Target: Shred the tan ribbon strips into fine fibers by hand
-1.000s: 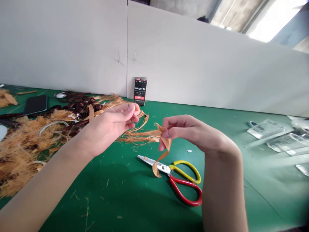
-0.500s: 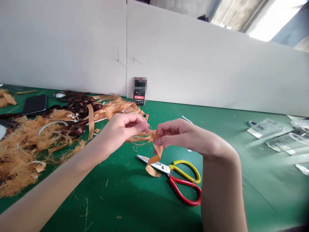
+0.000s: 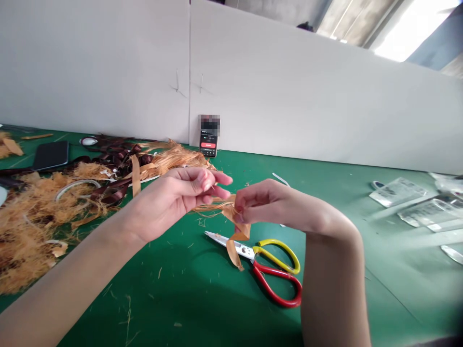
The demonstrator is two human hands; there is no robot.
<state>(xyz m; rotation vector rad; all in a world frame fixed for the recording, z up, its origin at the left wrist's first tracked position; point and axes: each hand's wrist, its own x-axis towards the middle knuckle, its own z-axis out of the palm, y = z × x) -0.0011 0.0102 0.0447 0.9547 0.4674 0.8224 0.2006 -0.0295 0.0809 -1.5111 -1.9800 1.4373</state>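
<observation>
My right hand (image 3: 258, 202) pinches a tan ribbon (image 3: 236, 248) between thumb and fingers. The ribbon's loose end twists down over the scissors' blades. My left hand (image 3: 184, 190) is just to the left, palm partly turned up and fingers apart. Something thin, perhaps a fine strand, shows near its fingertips, but I cannot make out whether it is held. Beneath my right hand lie scissors (image 3: 248, 250) with one yellow and one red handle. Behind both hands a bundle of tan fibres (image 3: 177, 156) spreads over the table.
Frayed tan fibre (image 3: 32, 231) heaps up on the left, beside dark brown ribbon (image 3: 112, 195) and a black phone (image 3: 51, 155). Another phone (image 3: 209, 140) leans on the white partition (image 3: 307, 91). Clear plastic packages (image 3: 398, 192) lie on the green table (image 3: 181, 299) at right.
My left hand has moved slightly left from the ribbon, its pinch loosening and its fingers spreading. The ribbon's hanging end has swung right. The scissors stay put.
</observation>
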